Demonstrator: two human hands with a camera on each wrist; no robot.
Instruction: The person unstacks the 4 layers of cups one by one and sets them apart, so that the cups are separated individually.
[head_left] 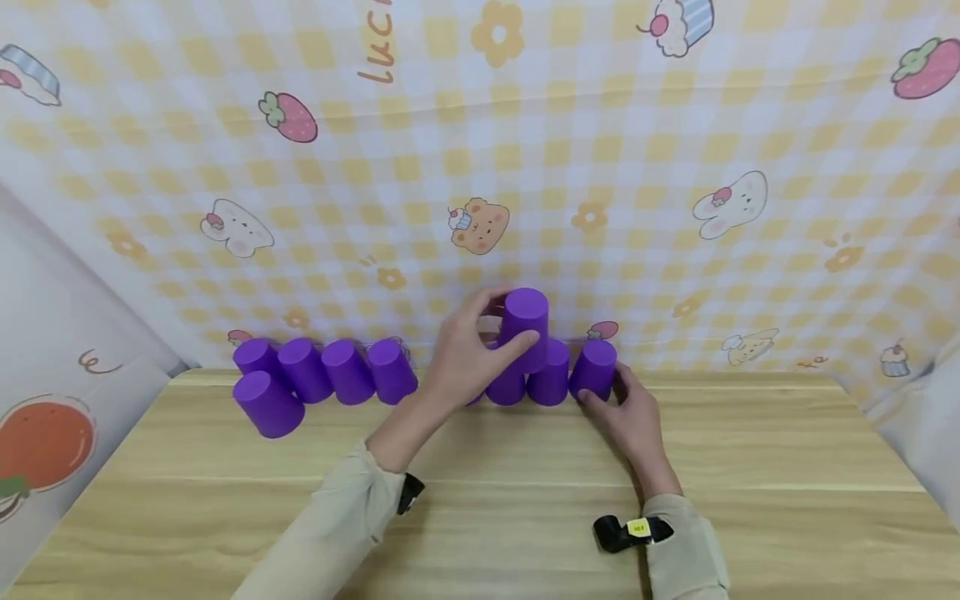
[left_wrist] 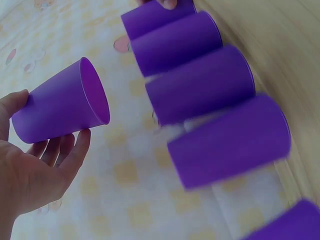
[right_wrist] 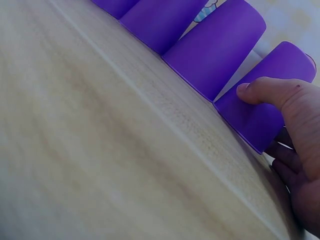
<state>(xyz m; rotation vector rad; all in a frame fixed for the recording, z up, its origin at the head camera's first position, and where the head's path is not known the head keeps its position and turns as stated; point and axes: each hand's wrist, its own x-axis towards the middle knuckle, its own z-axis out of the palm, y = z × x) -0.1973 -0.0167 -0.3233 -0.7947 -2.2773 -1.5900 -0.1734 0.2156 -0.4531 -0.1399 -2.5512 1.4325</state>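
My left hand [head_left: 459, 360] grips an upside-down purple cup [head_left: 527, 305], thumb on the near side and fingers behind, raised above a row of purple cups. In the left wrist view this held cup [left_wrist: 57, 107] shows its open rim, apart from the row below. At the row's right end, my right hand [head_left: 633, 415] holds the last cup [head_left: 596, 362], mouth down on the table. The right wrist view shows the thumb on that cup's [right_wrist: 290, 62] side. Beside it stands another cup [head_left: 551, 377]; the left hand partly hides the row's left end.
Farther left, several inverted purple cups [head_left: 348, 372] stand side by side along the back, with one more cup [head_left: 268, 407] in front of the leftmost. A checked cloth [head_left: 660, 275] hangs directly behind the wooden table [head_left: 517, 517].
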